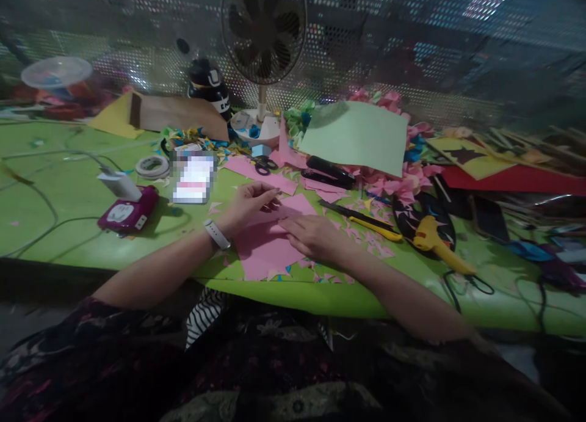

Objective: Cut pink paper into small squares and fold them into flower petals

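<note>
A pink paper sheet (260, 251) lies in front of me at the table's front edge, its middle partly covered by my hands. My left hand (249, 207), with a white band on the wrist, hovers over its upper left part, fingers loosely curved and thumb apart; nothing shows between them. My right hand (315, 236) rests on the right side of the sheet, fingers stretched to the left and its thumb hidden. Small pink scraps (361, 236) are scattered around the paper. Just right of it lie a black ruler-like strip (345, 211) and a yellow cutter knife (378, 228).
Behind the paper are black-handled scissors (263, 165), a black stapler (329, 171) and a light green sheet (357, 135). A phone (195, 178), tape roll (152, 167) and purple power strip (130, 211) lie left. At right is a yellow glue gun (439, 248); a fan (264, 31) stands behind.
</note>
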Tool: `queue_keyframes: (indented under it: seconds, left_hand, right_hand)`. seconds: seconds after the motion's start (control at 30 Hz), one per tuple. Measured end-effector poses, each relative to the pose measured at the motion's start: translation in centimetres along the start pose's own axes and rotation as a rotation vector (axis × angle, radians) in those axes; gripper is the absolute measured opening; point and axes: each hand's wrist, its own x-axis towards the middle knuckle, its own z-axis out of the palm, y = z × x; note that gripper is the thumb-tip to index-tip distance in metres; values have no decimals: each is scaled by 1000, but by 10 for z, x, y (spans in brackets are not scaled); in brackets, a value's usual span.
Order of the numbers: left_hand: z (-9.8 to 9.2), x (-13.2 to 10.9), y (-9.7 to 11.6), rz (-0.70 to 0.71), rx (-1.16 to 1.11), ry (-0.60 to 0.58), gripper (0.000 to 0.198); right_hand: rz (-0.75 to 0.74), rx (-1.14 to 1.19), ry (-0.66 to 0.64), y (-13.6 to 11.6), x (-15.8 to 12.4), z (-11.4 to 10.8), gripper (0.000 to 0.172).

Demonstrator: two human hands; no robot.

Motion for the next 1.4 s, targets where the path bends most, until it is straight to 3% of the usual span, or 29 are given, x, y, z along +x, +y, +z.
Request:
queue_keyframes:
  seconds: [0.07, 0.17, 0.23, 0.3, 0.4, 0.5, 0.67, 0.9, 1.07, 1.4]
  left_hand:
    - [-1, 1, 1, -10, 14, 32, 24]
    - [-3, 1, 4, -98, 51, 61, 42]
    - [-2, 0, 6, -226, 34, 6, 55]
    - [1, -2, 9, -322, -51, -86, 57]
    - [8, -5, 10, -282, -181, -163, 45]
    - [12, -7, 9, -175, -213, -144, 40]
    - [12, -8, 5, -74, -261, -109, 44]
    - [14, -13, 1, -49, -224, -208, 47]
    - [17, -18, 5, 27, -159, -257, 35]
    - [17, -18, 6, 6, -102, -266, 26]
  right_hand:
    - [91, 36, 54, 6, -1, -1, 36]
    - [165, 80, 261, 12, -4, -7, 37]
    - [147, 88, 414, 14, -7, -11, 41]
    - [87, 82, 473, 13, -9, -14, 42]
    - [20, 68, 427, 12, -10, -13, 40]
    - [20, 99, 412, 11, -8, -11, 37]
    - [144, 276, 589, 6, -3, -9, 12]
    - [441, 579, 591, 1, 1, -9, 37]
    - [464, 655, 560, -2, 3, -12, 42]
    - [476, 715, 528, -3, 2, -13, 35]
